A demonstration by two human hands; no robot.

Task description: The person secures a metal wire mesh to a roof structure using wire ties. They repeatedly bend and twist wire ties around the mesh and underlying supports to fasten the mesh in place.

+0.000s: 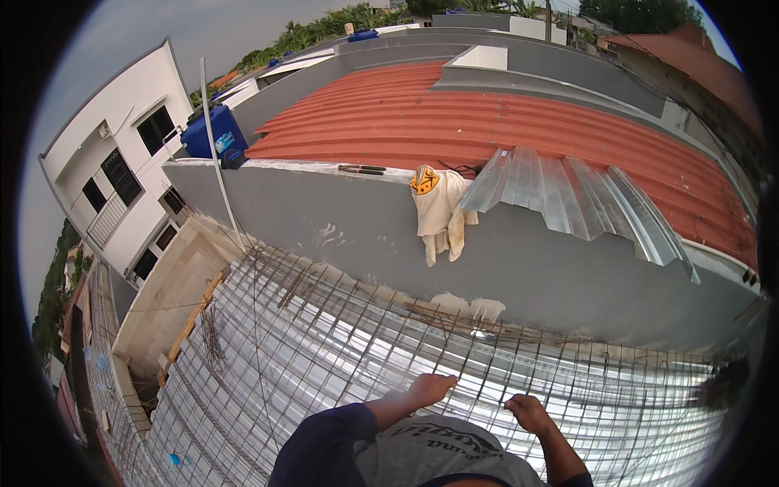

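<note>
My left hand point(432, 390) is closed in a fist-like pinch in front of my chest, above the steel rebar mesh point(349, 334). A little to its right, my right hand point(530, 415) is also closed, thumb and fingertips pressed together and turned toward the left hand. Whatever thin thing either hand may hold is too small to make out against the bars. Beneath the mesh lies shiny corrugated metal decking point(268, 369), its ribs crossing under the bars.
A grey wall point(349, 211) borders the mesh on the far side. Over its top hang a cream cloth point(438, 213) and a bent metal sheet point(560, 195); a dark tool point(362, 170) rests there too. Red roofing point(357, 105), a blue tank point(213, 132) and an upright pole point(213, 146) stand beyond.
</note>
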